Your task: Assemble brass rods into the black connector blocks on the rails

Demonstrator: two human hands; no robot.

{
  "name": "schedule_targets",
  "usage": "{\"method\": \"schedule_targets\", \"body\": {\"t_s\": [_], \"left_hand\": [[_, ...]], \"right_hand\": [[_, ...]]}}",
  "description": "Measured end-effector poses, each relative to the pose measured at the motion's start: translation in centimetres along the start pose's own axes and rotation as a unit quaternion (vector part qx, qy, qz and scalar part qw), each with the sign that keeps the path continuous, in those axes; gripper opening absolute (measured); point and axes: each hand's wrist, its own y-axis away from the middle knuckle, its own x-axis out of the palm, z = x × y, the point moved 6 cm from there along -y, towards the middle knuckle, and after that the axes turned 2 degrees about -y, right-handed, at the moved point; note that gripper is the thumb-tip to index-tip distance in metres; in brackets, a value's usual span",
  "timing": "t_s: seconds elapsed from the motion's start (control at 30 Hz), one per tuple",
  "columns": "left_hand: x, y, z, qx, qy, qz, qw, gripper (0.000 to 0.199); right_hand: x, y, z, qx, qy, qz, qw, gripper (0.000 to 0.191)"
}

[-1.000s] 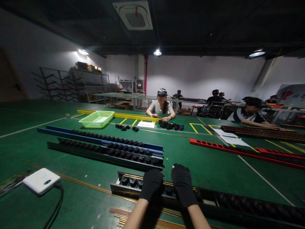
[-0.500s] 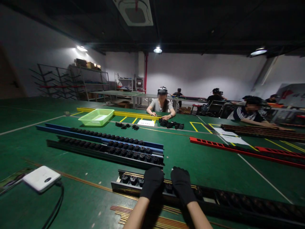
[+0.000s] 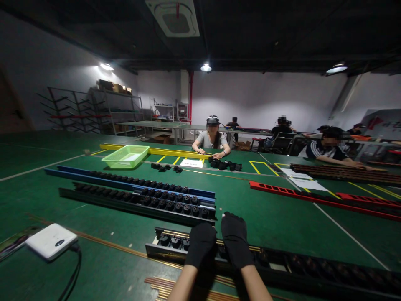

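Note:
My left hand (image 3: 200, 244) and my right hand (image 3: 234, 239), both in black gloves, rest side by side on a long black rail (image 3: 275, 267) near the table's front edge. Black connectors (image 3: 175, 241) sit in a row along the rail, and thin brass rods (image 3: 188, 232) run along its far side. Parts of the rail are hidden under my hands. More brass rods (image 3: 175, 286) lie loose on the green mat just below my forearms. I cannot tell whether my fingers grip the rail.
Blue and dark rails (image 3: 134, 196) with black connectors lie beyond my hands. A white power bank (image 3: 52, 241) with a cable sits at left. Further off are a green basket (image 3: 125, 156), a yellow rail, a red rail, and seated co-workers.
My right hand has shifted slightly left, closer to my left hand. The whole view has tilted a little, while the rails and other objects stay in place.

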Motion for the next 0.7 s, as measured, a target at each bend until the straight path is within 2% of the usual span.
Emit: {"method": "schedule_targets", "body": {"t_s": [0.1, 0.23, 0.4, 0.47, 0.7], "left_hand": [[-0.4, 0.1, 0.0, -0.003, -0.004, 0.003, 1.0, 0.041], [-0.4, 0.0, -0.2, 0.01, -0.024, 0.009, 1.0, 0.043], [0.0, -0.2, -0.3, 0.012, -0.042, 0.011, 0.999, 0.041], [-0.2, -0.1, -0.3, 0.012, -0.046, 0.001, 0.999, 0.041], [-2.2, 0.9, -0.6, 0.039, -0.034, -0.081, 0.995, 0.029]], "right_hand": [[1.8, 0.5, 0.6, 0.013, 0.019, 0.066, 0.998, 0.043], [2.4, 0.3, 0.5, 0.045, 0.021, 0.072, 0.996, 0.039], [3.3, 0.7, 0.0, -0.027, 0.015, 0.081, 0.996, 0.041], [3.4, 0.8, -0.1, -0.038, 0.016, 0.089, 0.995, 0.042], [1.4, 0.4, 1.0, 0.032, 0.006, 0.097, 0.995, 0.04]]}}
